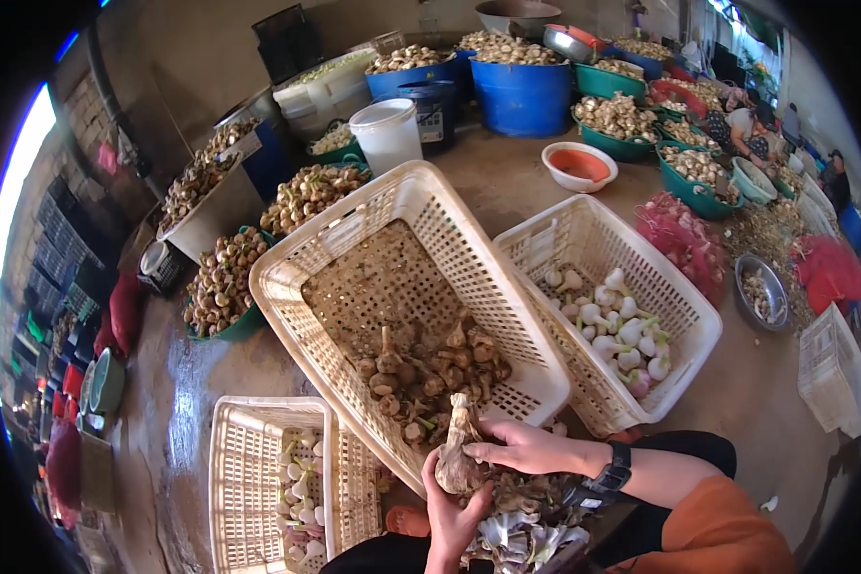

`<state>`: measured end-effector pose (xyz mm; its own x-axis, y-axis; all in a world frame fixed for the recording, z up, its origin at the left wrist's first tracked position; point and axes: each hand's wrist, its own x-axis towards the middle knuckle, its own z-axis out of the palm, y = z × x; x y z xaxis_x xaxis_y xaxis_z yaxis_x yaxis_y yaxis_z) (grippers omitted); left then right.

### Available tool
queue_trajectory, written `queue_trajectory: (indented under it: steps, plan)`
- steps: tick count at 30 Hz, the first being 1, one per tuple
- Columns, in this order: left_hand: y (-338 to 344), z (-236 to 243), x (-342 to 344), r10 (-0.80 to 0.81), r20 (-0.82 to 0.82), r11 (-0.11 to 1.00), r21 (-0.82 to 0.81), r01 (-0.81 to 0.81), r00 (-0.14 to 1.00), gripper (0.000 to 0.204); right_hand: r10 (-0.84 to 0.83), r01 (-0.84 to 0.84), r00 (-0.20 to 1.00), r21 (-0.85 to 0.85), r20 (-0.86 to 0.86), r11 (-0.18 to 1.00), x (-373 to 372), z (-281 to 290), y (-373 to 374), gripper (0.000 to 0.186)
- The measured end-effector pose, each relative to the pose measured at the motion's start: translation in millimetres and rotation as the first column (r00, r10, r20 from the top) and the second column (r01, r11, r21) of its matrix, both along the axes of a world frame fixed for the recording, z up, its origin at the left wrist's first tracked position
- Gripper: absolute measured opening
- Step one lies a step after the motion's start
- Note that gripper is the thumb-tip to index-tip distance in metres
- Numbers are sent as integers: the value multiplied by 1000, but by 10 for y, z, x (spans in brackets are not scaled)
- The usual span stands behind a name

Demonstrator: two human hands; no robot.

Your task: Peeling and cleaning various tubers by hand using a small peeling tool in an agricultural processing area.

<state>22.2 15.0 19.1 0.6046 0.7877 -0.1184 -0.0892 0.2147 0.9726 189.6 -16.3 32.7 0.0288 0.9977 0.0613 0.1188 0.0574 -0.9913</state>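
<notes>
A brown, dirt-covered garlic bulb [460, 467] stands upright, stem up, in my left hand [456, 519], whose fingers and thumb wrap round its base. From the right, my right hand [534, 448] presses its fingers to the bulb's side; the undersides of those fingers are hidden. Just beyond both hands, a cream slatted crate [411, 203] lies tilted, with soil and several unpeeled garlic bulbs [432, 378] at its near end. Below my hands is a heap of pale garlic skins [526, 538].
Cleaned white garlic bulbs [629, 330] lie in a crate [691, 323] at right; another crate [222, 478] at left holds more. Green, blue and white tubs of garlic stand behind, near a white bucket [386, 134]. A metal bowl [782, 304] sits far right. People sit at the back right.
</notes>
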Motion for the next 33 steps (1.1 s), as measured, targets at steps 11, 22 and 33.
queue_trajectory:
  steps: [11, 22, 33]
  plan:
    - [-637, 250, 88, 249, -279, 609, 790, 74, 928, 69, -273, 269, 962, -184, 1, 946, -193, 306, -781, 17]
    - [-588, 63, 166, 47, 26, 946, 320, -53, 999, 75, -297, 212, 820, -222, -489, 952, -242, 30, -709, 36]
    - [-587, -22, 84, 277, -83, 814, 549, -188, 957, 78, -341, 80, 832, -513, -438, 854, -306, 0, -766, 25]
